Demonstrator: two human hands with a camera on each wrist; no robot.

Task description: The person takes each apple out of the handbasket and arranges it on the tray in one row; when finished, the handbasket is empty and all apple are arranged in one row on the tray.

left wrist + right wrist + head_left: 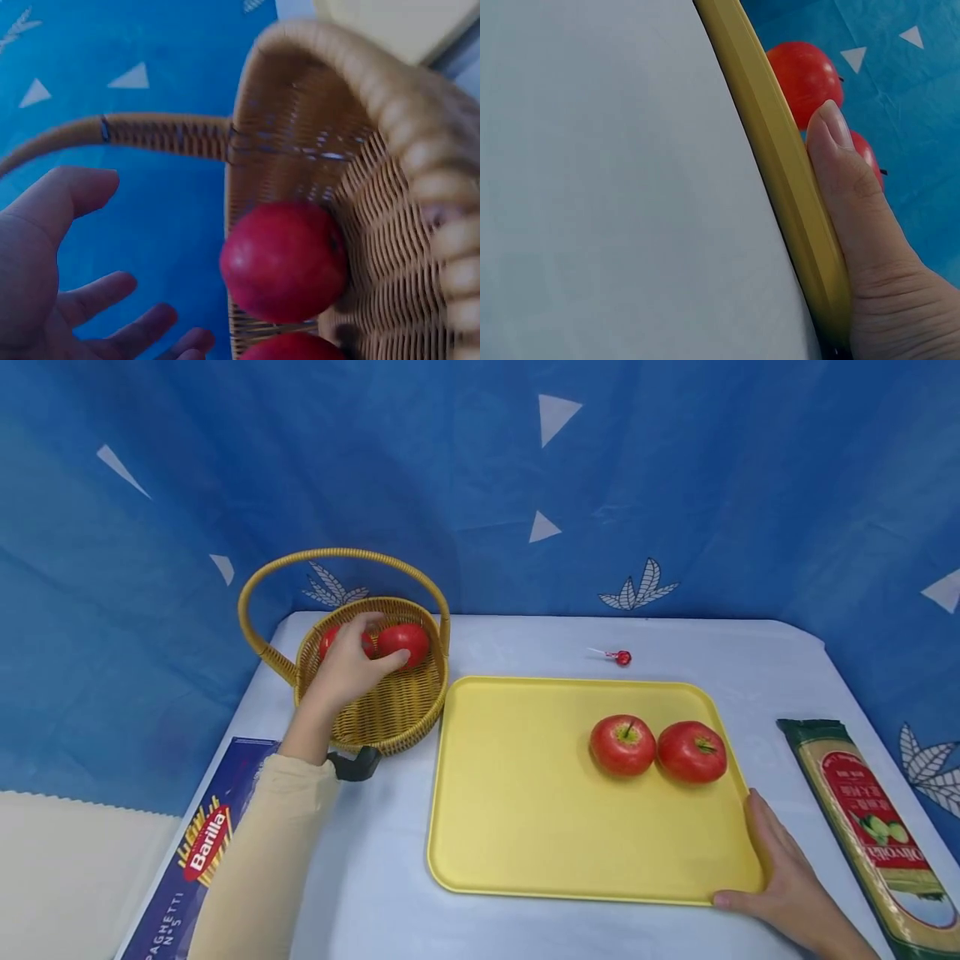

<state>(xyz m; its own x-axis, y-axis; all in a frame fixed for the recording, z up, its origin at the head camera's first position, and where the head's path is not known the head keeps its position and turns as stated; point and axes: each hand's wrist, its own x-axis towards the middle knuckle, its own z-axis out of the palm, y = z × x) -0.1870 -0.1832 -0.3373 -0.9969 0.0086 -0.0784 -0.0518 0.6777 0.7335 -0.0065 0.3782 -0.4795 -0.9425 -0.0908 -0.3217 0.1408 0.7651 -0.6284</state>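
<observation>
My left hand (351, 664) is over the wicker basket (386, 727), fingers spread and thumb apart. Two red apples lie inside; one apple (403, 645) shows between thumb and fingers, the other is partly behind the hand. In the left wrist view a gap separates my hand from the nearer apple (285, 261). My right hand (783, 877) rests against the near right corner of the yellow tray (525, 810), its thumb (851, 199) lying straight along the rim. Two more apples, a left one (623, 745) and a right one (692, 752), sit on the tray.
A blue spaghetti box (206, 835) lies on the left, partly under my left arm. Another pasta packet (873, 827) lies right of the tray. Behind the tray is a small red lollipop (621, 657). The basket's tall handle (341, 553) arches above its far side.
</observation>
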